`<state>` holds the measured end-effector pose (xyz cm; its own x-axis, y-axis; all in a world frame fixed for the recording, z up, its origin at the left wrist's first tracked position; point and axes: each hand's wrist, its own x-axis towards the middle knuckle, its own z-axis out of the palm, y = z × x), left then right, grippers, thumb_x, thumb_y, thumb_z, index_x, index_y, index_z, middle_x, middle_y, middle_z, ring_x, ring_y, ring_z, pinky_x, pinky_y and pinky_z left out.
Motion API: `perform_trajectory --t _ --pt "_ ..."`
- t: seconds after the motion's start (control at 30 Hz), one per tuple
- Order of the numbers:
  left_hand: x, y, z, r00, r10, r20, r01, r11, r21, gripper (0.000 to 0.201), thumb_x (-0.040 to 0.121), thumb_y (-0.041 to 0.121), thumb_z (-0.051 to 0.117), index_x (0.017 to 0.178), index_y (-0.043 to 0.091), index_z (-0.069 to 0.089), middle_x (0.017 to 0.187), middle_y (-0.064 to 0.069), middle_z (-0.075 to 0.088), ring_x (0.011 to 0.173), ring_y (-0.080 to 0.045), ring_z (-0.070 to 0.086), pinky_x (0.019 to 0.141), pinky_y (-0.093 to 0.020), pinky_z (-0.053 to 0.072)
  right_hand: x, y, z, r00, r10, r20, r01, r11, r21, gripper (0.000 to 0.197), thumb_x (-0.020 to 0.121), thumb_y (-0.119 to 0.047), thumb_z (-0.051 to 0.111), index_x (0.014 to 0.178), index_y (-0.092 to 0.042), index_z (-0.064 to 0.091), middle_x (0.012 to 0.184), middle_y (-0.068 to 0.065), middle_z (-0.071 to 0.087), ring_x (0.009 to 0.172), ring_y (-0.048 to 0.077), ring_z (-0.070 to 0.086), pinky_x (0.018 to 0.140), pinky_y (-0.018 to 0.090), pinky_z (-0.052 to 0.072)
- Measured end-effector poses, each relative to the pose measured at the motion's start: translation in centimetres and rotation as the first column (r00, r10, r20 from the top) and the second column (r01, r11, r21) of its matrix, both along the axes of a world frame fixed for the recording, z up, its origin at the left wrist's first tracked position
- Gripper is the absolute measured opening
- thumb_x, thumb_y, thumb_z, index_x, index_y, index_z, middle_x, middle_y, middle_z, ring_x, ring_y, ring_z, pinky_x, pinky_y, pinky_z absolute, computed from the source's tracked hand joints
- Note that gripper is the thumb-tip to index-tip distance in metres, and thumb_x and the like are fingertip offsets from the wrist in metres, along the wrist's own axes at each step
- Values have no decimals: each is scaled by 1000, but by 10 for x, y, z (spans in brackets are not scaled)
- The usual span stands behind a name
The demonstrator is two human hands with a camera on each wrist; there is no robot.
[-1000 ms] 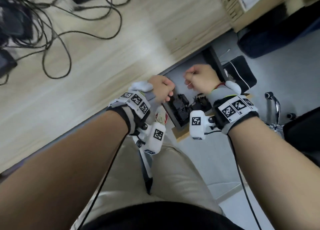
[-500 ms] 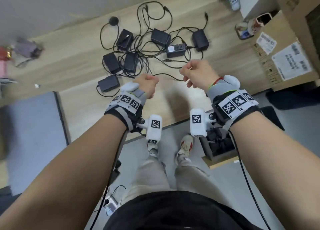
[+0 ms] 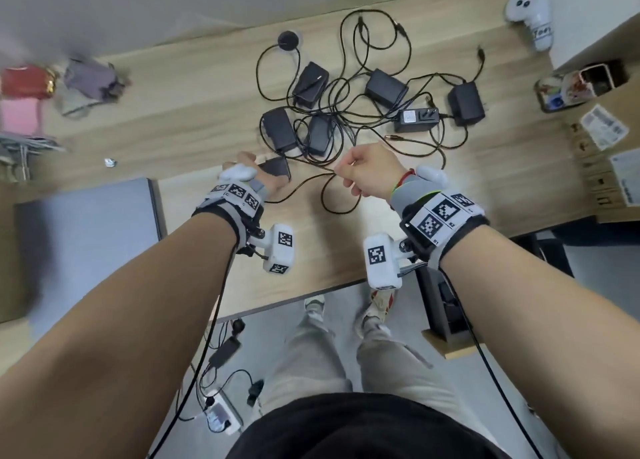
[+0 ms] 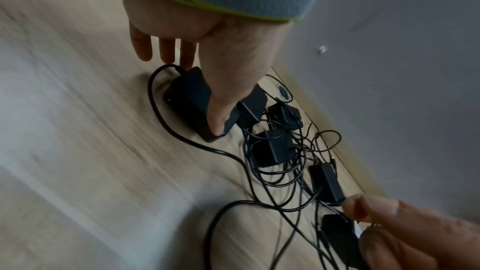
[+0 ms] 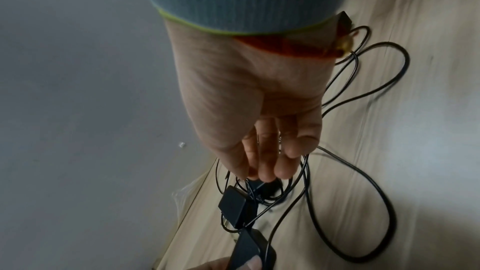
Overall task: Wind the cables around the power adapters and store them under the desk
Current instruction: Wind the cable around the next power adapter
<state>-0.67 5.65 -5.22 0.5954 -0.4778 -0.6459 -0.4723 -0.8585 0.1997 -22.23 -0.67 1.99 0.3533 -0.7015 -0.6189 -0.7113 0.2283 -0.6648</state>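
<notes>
left hand [image 4: 207, 52] gripping adapter [image 4: 192, 102], right hand [image 3: 367, 171] pinching cable [image 3: 311, 181]

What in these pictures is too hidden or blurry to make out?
- Head view: the left hand covers most of the adapter it grips.
- Head view: the cable tangle; which cable belongs to which adapter is unclear.
- Right wrist view: the right hand hides its own pinch on the cable.

Matt black plastic adapters [image 3: 278, 128] with thin rubbery cables [image 3: 341, 209] lie on a smooth pale wood-grain desk [image 3: 194, 112].
</notes>
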Motion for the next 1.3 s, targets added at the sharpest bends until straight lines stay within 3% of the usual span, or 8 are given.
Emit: perform_trajectory --t 0.3,0.47,0.63,0.73,0.87,0.93,1.03,1.3 --pt "-1 1 27 912 -394 -117 403 912 72 62 78 62 70 116 13 62 109 -7 68 98 -27 65 89 -41 54 10 2 -3 999 27 -42 -28 999 -18 12 87 -27 62 87 -16 67 71 -2 70 57 14 63 57 28 49" --pt "-15 4 52 924 -173 -341 94 967 -236 54 79 48 74 123 20 59 98 -6 70 72 -24 65 72 -40 59 12 4 12 979 202 -33 -202 979 -24 15 86 -37 68 95 -25 69 94 -5 68 88 16 63 83 32 53" --pt "-37 -33 138 882 -131 -452 -123 863 -489 29 91 31 68 113 17 54 94 -3 65 71 -21 65 67 -37 60 11 -5 58 892 453 -18 -452 886 -101 52 87 -50 67 131 -22 61 128 -2 63 117 16 56 103 34 43" --pt "-54 -51 188 877 -181 -446 -126 807 -577 29 92 32 67 112 13 54 93 -9 67 67 -21 66 55 -28 59 6 -10 90 876 482 13 -468 857 -214 36 92 -46 62 119 -22 68 120 2 68 111 18 59 98 35 45" --pt "-78 -67 251 877 -234 -420 -109 754 -648 31 92 33 66 115 15 55 101 -7 67 78 -23 69 71 -37 60 -10 -28 137 894 425 144 -367 877 -308 25 96 -34 61 78 -17 65 101 -3 72 109 16 64 91 35 48" --pt "-86 -69 276 843 -256 -473 -123 764 -633 30 93 31 65 115 14 52 99 -8 63 74 -24 69 71 -44 61 -22 -34 157 911 338 238 -262 918 -299 28 96 -30 62 71 -16 58 70 -3 64 70 13 63 67 31 47" --pt "-95 -71 309 798 -333 -502 -53 791 -609 31 94 29 65 118 14 51 99 -7 62 72 -25 70 67 -39 62 -46 -46 195 933 235 271 -125 922 -367 26 93 -33 65 78 -13 63 62 -3 50 53 7 40 54 22 35" --pt "-123 -76 376 773 -522 -361 162 712 -683 34 91 23 69 121 13 57 86 -5 59 48 -9 58 46 -15 47 -105 -73 272 879 111 463 107 901 -420 34 93 -45 60 100 -13 71 66 -9 47 58 7 42 64 27 43"
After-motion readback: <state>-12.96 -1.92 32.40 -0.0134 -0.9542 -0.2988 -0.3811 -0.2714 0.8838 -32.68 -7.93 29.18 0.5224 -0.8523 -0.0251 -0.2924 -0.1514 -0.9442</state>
